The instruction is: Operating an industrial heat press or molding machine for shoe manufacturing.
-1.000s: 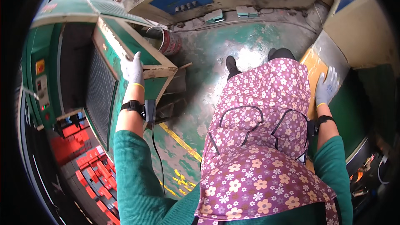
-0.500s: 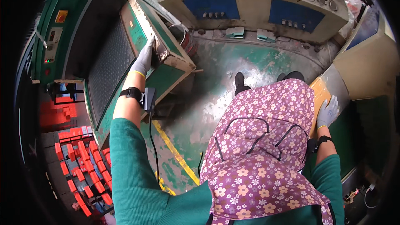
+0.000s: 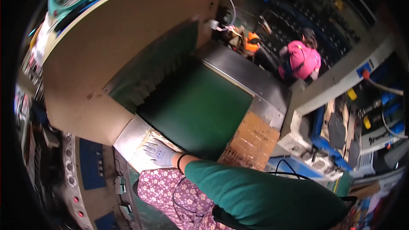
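on the metal ledge [image 3: 133, 139], the gloved right hand [image 3: 158, 152] lies flat
the ledge is beside the left corner of the green belt [image 3: 204, 106]; the hand's fingers are extended, grasping nothing; farther right is cardboard [image 3: 251, 139]. the left hand is unseen, its state i cannot say.

Matt grey cloth covers my fingers [image 3: 150, 149] at a shiny metal ledge [image 3: 130, 136], beside a smooth green conveyor belt [image 3: 200, 106] and a cardboard sheet [image 3: 255, 134] glossy with clear tape.
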Demonstrator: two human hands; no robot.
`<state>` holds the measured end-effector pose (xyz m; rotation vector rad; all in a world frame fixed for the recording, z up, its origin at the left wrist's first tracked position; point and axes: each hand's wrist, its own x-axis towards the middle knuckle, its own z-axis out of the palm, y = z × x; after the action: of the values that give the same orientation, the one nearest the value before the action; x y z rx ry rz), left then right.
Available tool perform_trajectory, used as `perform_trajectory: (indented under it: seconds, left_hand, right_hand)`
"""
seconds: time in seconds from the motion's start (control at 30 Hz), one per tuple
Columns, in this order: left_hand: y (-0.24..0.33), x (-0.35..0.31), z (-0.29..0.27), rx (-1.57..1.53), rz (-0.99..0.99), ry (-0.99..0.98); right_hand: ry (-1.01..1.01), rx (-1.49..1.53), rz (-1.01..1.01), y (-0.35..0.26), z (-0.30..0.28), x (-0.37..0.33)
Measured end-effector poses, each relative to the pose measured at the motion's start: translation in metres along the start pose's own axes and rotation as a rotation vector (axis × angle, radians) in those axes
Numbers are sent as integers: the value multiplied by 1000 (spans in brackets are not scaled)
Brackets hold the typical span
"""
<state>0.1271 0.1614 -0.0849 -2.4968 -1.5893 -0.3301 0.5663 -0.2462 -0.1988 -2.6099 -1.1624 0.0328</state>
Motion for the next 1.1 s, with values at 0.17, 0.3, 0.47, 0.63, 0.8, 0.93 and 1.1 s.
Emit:
perform_trajectory:
  seconds: [0.17,0.3,0.47,0.63,0.8,0.93,1.1]
  left_hand:
    - [41,19,17,97,84,-27]
    - [48,30,19,153,96,-45]
    - [62,45,24,179,96,-41]
    - [61,50,24,195,78,-41]
    - [57,49,25,206,52,-44]
    - [48,42,26,199,-16,-38]
    - [7,29,14,200,-148,-31]
  right_hand:
    - [44,33,40,8,-5,-12]
    - [34,13,38,0,-1,-9]
    - [41,13,46,2,0,-9]
    - [66,54,45,2,-1,-6]
    - [73,30,35,4,4,-9]
    - [74,36,26,7,-3,-12]
    - [34,59,1,4,-11,-4]
